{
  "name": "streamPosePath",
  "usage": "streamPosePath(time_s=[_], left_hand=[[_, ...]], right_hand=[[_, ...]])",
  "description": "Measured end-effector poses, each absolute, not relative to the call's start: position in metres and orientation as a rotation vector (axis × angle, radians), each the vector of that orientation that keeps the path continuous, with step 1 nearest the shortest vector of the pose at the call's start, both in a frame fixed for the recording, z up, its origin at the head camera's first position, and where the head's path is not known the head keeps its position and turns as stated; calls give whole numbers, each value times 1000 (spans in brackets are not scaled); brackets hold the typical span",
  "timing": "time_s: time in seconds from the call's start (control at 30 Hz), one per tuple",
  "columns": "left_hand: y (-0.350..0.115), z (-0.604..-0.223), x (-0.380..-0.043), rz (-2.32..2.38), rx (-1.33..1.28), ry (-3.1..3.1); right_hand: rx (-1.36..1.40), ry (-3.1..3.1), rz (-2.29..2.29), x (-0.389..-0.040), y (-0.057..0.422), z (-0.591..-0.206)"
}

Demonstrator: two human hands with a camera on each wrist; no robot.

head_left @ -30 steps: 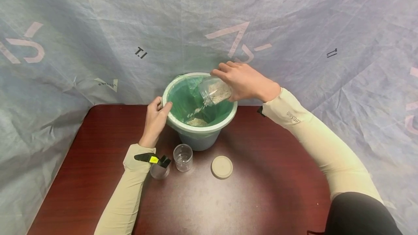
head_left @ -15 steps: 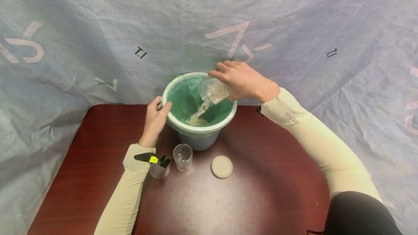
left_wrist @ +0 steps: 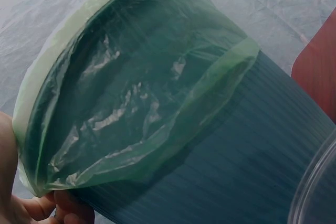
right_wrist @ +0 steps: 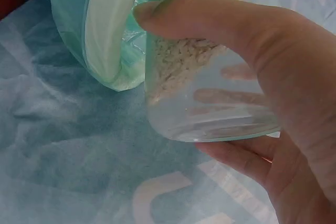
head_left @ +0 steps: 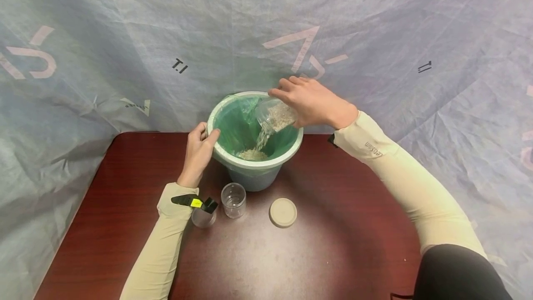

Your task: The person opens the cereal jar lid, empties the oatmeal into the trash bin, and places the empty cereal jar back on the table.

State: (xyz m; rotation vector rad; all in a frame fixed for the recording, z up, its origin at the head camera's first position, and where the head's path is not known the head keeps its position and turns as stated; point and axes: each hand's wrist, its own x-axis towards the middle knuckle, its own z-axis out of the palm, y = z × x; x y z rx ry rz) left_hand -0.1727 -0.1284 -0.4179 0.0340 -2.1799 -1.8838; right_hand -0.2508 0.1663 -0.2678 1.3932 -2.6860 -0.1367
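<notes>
My right hand (head_left: 314, 103) grips a clear jar (head_left: 280, 115) tilted mouth-down to the left over the bucket. Pale, flaky grains (right_wrist: 186, 61) still fill part of it, and a stream of them falls from its mouth. Below, a small heap of the grains (head_left: 252, 154) lies inside the bucket (head_left: 254, 178), which is lined with a green plastic bag (left_wrist: 142, 93). At the bucket's left rim my left hand (head_left: 200, 154) holds on, thumb over the rim and fingers curled beneath its outer side. The right wrist view shows my thumb and fingers around the jar.
A clear jar (head_left: 233, 202) stands upright in front of the bucket. Left of it, another clear round container (head_left: 203, 218) is partly hidden by the left wrist camera. A beige round lid (head_left: 283, 213) lies on the dark red table (head_left: 333, 244). Grey fabric hangs behind.
The stream of grains has thickened and now falls more steeply. The heap in the bucket looks slightly larger. Both hands stay nearly in place.
</notes>
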Motion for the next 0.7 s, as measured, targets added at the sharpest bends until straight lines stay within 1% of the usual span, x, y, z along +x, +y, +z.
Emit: streamPosePath(time_s=[0.7], left_hand=[[-130,-417,-173,-1899,38,-2182]], right_hand=[[1395,-2682,-139,-251,168,-267]])
